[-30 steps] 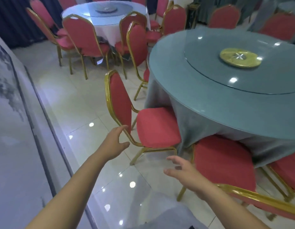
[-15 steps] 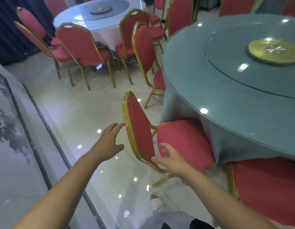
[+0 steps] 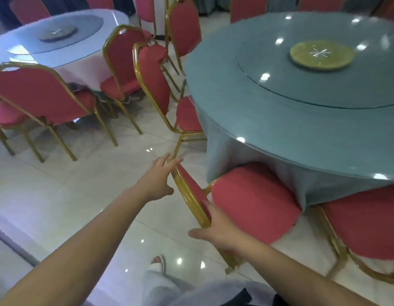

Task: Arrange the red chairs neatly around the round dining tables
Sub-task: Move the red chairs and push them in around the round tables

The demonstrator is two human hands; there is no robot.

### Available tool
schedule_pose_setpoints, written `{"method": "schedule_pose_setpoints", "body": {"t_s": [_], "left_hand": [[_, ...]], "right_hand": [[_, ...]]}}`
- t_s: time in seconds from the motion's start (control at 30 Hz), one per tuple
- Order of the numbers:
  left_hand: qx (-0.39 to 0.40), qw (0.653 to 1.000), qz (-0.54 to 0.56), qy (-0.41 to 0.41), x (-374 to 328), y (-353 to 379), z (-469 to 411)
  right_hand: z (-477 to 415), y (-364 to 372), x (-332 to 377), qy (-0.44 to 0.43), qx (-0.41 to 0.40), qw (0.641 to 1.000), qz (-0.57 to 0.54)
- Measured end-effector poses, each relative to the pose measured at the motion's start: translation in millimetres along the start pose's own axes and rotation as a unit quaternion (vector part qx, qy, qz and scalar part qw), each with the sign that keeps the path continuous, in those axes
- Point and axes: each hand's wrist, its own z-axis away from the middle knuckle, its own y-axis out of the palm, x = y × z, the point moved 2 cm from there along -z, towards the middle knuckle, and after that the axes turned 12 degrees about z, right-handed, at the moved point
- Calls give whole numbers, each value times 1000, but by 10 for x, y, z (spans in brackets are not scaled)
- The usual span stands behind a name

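You are working at the near left side of the teal table (image 3: 280, 120), where the red chair (image 3: 253, 204) is standing with its seat pushed partly under the hanging tablecloth (image 3: 224, 155). Its backrest (image 3: 192, 186) is showing almost edge-on, with the gold frame facing you.

Your left hand (image 3: 157, 182) is resting its straight fingers across the top of that frame, with the thumb spread apart below and not wrapping anything. Your right hand (image 3: 216, 230) is gripping the backrest lower down, with the thumb lying behind the frame and the fingers curling round onto the red pad.

A 2nd red chair (image 3: 368, 224) is sitting just beside the 1st on the right, its seat also under the cloth. A 3rd chair (image 3: 155, 78) is standing further round the table on the left, turned side-on.

A gold disc (image 3: 322, 55) is lying at the centre of the table's glass turntable. Behind, to the left, a white table (image 3: 112, 29) is ringed by more red chairs.

Your foot in a white sandal (image 3: 157, 262) is standing on the glossy tiled floor (image 3: 81, 184) between your arms.
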Motion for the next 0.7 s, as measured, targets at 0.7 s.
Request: {"method": "schedule_pose_setpoints", "body": {"t_s": [0.7], "left_hand": [[206,917,-97,326,797,-297,-453]], "right_hand": [[330,717,741,254,-192,948,-1]]}}
